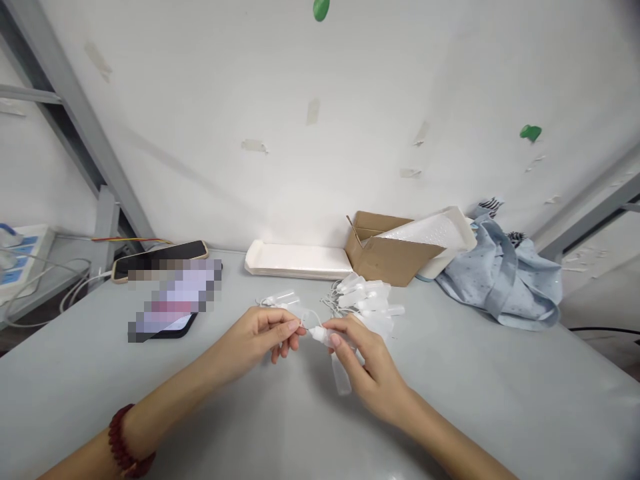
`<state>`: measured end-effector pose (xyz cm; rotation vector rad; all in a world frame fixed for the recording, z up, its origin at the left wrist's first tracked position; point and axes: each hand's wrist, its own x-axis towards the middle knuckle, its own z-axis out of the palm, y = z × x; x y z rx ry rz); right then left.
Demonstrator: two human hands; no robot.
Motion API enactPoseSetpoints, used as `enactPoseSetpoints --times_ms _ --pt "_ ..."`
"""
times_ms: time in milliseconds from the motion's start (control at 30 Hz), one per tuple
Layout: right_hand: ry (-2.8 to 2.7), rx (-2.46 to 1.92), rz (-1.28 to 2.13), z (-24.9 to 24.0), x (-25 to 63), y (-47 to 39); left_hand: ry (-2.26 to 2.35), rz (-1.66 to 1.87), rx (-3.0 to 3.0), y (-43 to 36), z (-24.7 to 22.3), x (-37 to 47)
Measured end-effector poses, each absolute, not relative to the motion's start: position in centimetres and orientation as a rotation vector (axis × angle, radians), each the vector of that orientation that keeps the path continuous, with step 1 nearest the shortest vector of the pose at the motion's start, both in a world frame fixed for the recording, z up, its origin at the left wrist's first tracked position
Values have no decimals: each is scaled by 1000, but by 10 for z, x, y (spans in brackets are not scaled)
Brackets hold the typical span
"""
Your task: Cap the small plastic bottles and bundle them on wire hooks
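Note:
My right hand (365, 357) grips a small translucent squeeze bottle with a white nozzle (319, 335), which points left. My left hand (275, 333) is closed in a pinch right by the nozzle's tip. A thin dark piece shows between its fingertips and the nozzle, too small to name. A thin white cord loops up between the two hands. Below my right hand, another clear bottle (341, 375) is partly covered by the fingers. Behind my right hand lies a pile of similar bottles (367, 297) with white cords. Behind my left hand, a few more bottles (283, 299) lie on the table.
An open cardboard box (395, 257) with white packaging stands against the wall, beside a long white tray (300, 259). A light blue cloth bag (505, 280) sits at the right. Two phones, one dark (165, 259) and one with a blurred screen (183, 297), lie left, near a power strip (25, 260).

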<state>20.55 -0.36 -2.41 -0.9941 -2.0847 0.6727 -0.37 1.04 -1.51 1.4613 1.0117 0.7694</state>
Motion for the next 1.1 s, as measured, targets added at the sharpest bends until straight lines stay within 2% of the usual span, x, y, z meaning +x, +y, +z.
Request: enactPoseSetpoints --times_ms 667,1100 --pt "-2092 -1015 671 -22 205 -4 999 767 1433 8 -14 -4" --pt "-2184 -1014 677 -23 205 -4 1081 696 1651 4 -19 -2"
